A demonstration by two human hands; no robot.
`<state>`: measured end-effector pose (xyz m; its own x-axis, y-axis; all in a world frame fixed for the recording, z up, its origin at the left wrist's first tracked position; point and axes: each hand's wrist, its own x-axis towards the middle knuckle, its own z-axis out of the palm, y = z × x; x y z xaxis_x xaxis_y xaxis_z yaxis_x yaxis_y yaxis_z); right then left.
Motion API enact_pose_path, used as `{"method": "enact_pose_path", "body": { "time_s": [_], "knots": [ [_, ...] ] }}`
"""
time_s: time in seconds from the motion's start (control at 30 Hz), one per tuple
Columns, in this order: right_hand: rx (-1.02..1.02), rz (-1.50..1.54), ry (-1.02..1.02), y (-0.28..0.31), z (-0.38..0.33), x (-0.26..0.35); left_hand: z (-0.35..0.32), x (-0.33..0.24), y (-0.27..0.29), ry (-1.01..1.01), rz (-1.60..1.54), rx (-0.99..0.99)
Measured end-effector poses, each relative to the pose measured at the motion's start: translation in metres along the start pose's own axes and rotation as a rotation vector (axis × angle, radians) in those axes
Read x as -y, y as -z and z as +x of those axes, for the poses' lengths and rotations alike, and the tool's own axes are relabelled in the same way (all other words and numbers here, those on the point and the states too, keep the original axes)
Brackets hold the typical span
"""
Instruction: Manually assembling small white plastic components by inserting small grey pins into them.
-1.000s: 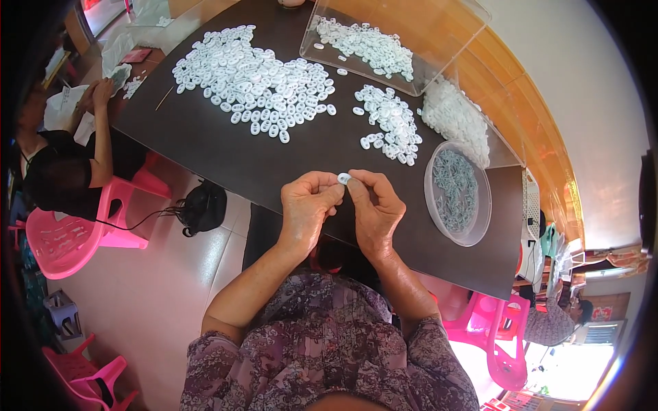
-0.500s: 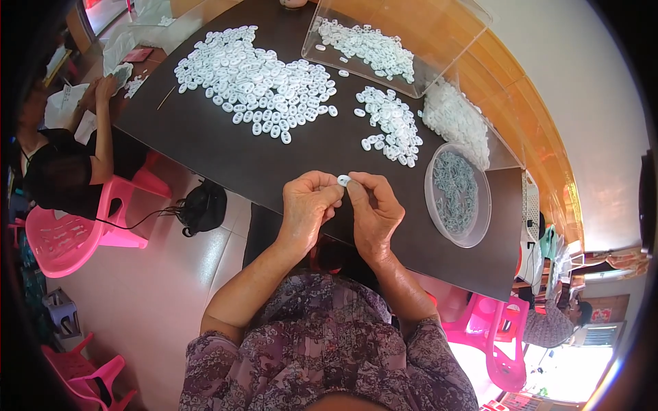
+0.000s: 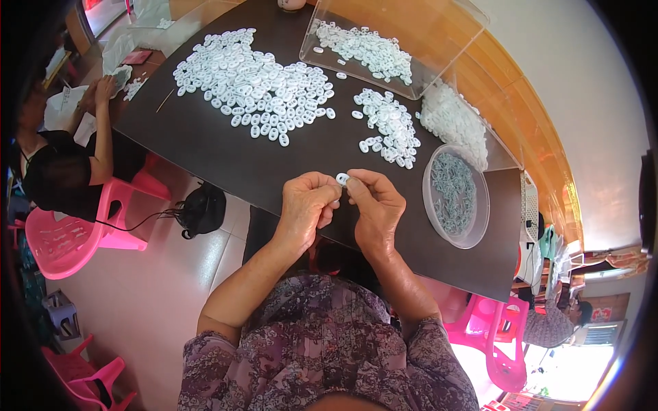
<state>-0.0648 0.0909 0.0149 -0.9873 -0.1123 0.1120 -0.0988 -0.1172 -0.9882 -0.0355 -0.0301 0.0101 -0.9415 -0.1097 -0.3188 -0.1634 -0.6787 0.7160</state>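
My left hand (image 3: 306,209) and my right hand (image 3: 373,209) meet over the near edge of a dark table (image 3: 226,154). Between their fingertips they pinch one small white plastic ring piece (image 3: 342,179). A big spread of the same white pieces (image 3: 253,79) lies at the far left of the table. A smaller heap (image 3: 388,127) lies just beyond my right hand. To the right stands a round clear bowl (image 3: 456,195) holding grey-green small parts.
A clear plastic tray (image 3: 370,48) with more white pieces sits at the back, another white heap (image 3: 452,123) beside it. A seated person in black (image 3: 68,171) works at the left on a pink chair (image 3: 58,240). A black bag (image 3: 203,209) lies on the floor.
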Motion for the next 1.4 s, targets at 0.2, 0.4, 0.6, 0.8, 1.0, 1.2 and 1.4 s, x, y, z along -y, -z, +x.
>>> {"method": "enact_pose_path", "body": {
  "time_s": [0.2, 0.4, 0.6, 0.8, 1.0, 1.2, 1.4],
  "knots": [
    [-0.024, -0.014, 0.04, 0.0, -0.001, 0.0, -0.002, 0.0, -0.001, 0.014, -0.009, 0.003],
    [-0.033, -0.033, 0.041, 0.003, 0.003, 0.002, -0.002, 0.001, -0.004, -0.004, 0.01, 0.018],
    [-0.049, -0.091, 0.111, -0.001, -0.003, -0.002, 0.0, 0.006, -0.007, -0.065, 0.149, -0.033],
    [-0.039, -0.115, 0.181, -0.002, -0.006, -0.008, -0.001, 0.006, -0.008, -0.11, 0.168, -0.051],
    [-0.144, 0.012, 0.018, 0.002, 0.008, 0.005, -0.001, 0.007, 0.0, 0.048, 0.077, 0.022],
    [0.017, -0.515, 0.127, 0.03, 0.041, -0.018, -0.006, 0.002, 0.0, 0.026, 0.08, 0.011],
    [0.099, -0.956, 0.683, 0.038, 0.049, -0.017, -0.009, 0.006, -0.001, -0.007, 0.133, -0.008]
  ]
}}
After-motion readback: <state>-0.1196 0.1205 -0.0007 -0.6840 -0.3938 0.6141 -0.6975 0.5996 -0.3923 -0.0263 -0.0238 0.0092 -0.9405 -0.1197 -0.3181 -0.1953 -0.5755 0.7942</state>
